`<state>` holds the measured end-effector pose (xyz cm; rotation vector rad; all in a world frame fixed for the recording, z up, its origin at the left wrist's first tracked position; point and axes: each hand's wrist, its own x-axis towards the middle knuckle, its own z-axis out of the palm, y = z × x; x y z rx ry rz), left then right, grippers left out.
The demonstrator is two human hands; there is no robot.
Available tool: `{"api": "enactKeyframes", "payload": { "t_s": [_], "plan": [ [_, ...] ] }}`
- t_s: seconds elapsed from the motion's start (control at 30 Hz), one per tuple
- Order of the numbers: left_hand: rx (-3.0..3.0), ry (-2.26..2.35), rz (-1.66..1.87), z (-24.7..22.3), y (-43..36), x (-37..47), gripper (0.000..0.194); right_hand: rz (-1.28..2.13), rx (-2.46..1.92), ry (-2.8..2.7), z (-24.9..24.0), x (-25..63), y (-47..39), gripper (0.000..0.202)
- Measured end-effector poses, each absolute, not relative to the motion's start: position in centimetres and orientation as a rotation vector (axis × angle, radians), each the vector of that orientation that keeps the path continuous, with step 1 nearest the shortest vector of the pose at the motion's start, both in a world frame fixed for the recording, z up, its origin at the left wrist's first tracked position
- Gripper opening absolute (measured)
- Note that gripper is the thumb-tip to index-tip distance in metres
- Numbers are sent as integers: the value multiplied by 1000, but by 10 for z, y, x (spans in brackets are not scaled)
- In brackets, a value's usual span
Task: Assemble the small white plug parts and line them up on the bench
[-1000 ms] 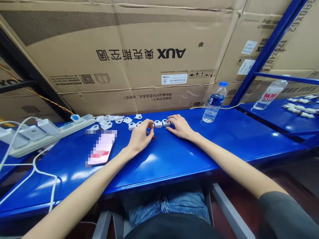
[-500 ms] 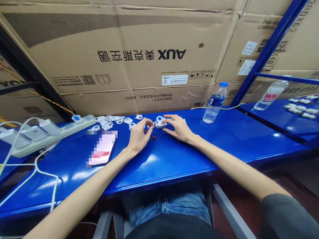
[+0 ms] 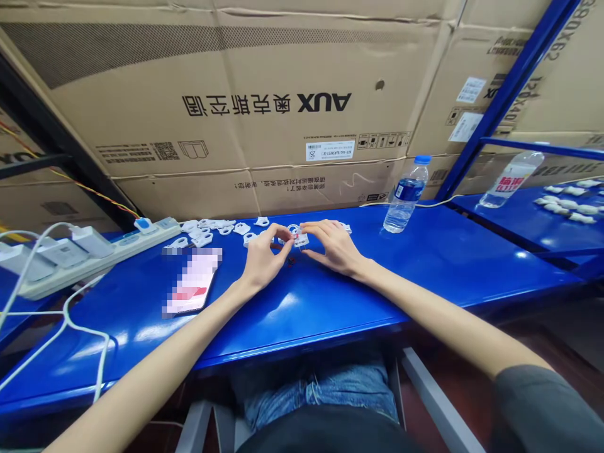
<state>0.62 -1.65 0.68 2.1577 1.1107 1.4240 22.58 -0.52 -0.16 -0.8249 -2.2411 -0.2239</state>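
Between my hands, just above the blue table (image 3: 302, 308), is a small white plastic part (image 3: 301, 240) with a ring-shaped end and a bit of red on it. My left hand (image 3: 267, 255) pinches a small red piece (image 3: 296, 236) against the part's left side. The thumb and fingers of my right hand (image 3: 333, 247) curve around its right side. A small dark red piece (image 3: 291, 260) lies on the table just below the fingertips. Several similar white parts (image 3: 202, 238) lie at the back left, and another (image 3: 348, 228) is behind my right hand.
A phone (image 3: 195, 280) lies left of my left forearm. Beyond it are a power strip (image 3: 165, 226) and white cables (image 3: 104, 333). A water bottle (image 3: 404, 195) stands at the back right, before large cardboard boxes (image 3: 264, 56). Another bottle (image 3: 512, 180) is on the right-hand table.
My right hand has shifted slightly left, and the white part has moved slightly left with it, closer to my left fingertips. My left hand has barely moved.
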Motion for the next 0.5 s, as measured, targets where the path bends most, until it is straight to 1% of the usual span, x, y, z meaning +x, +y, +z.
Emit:
{"api": "enactKeyframes", "payload": {
  "t_s": [0.2,0.5],
  "plan": [
    [2046,1165,1399,10,-19,7,18,-182,-902,-2261,2,226,-8,37],
    [1902,1185,1389,11,-17,8,24,-194,-880,-2275,4,227,-8,37]
  ]
}}
